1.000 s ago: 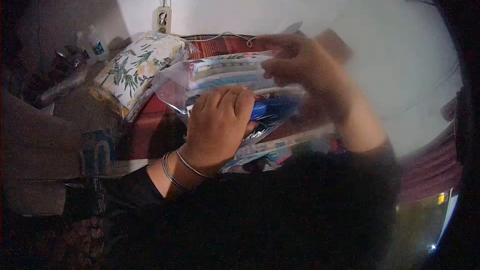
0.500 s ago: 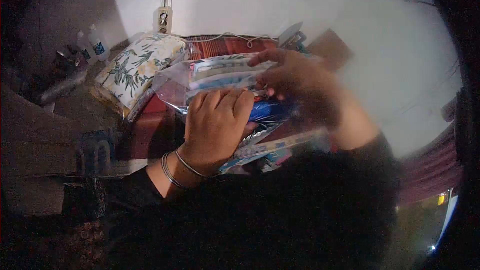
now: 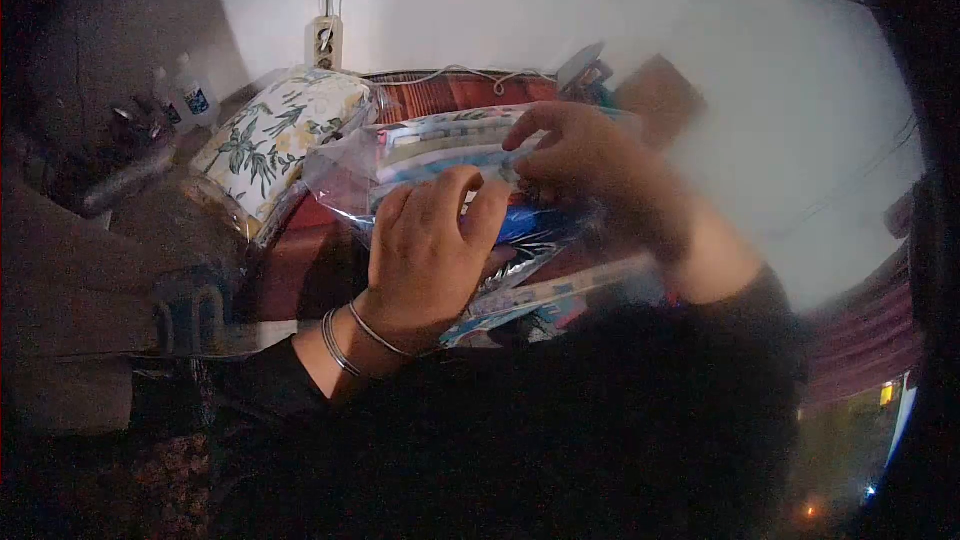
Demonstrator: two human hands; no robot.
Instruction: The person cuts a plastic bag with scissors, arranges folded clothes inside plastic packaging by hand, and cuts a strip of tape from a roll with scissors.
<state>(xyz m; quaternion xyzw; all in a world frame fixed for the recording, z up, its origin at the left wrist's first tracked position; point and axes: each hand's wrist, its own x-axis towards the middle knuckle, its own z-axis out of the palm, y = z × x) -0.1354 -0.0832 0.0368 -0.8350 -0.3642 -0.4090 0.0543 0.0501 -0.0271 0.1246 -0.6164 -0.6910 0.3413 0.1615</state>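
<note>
Both hands at a clear bag of folded cloths

Left hand [image 3: 425, 250]: fingers curled loosely, part-closed on the near side of the clear plastic bag [image 3: 345, 165], gap showing between the first two fingers; thumb partly visible by the blue part [image 3: 518, 225]. Two or more thin bracelets [image 3: 340, 345] on that wrist.

Right hand [image 3: 590, 155]: half open, fingers bent over the bag's right end. Blurry; can't tell if the fingertips grip anything.

Bag sits mid-view, over red cloth [image 3: 300, 265]. Shiny, creased, see-through, loose at its left end. Inside: folded cloths [image 3: 440, 152] in a layered stack, whites, pale blues, greenish edges, a patterned one at the far side. Blue part near the left hand: can't say what it is.

Left of bag: floral pillow [image 3: 285, 130], wrapped in plastic. Beyond: wall socket [image 3: 323, 40], plug in. Bottles [image 3: 195, 95] far left, dim. Bag's right end mostly covered by the right hand; near edge partly behind the left. Dark sleeves and lower area barely readable.
</note>
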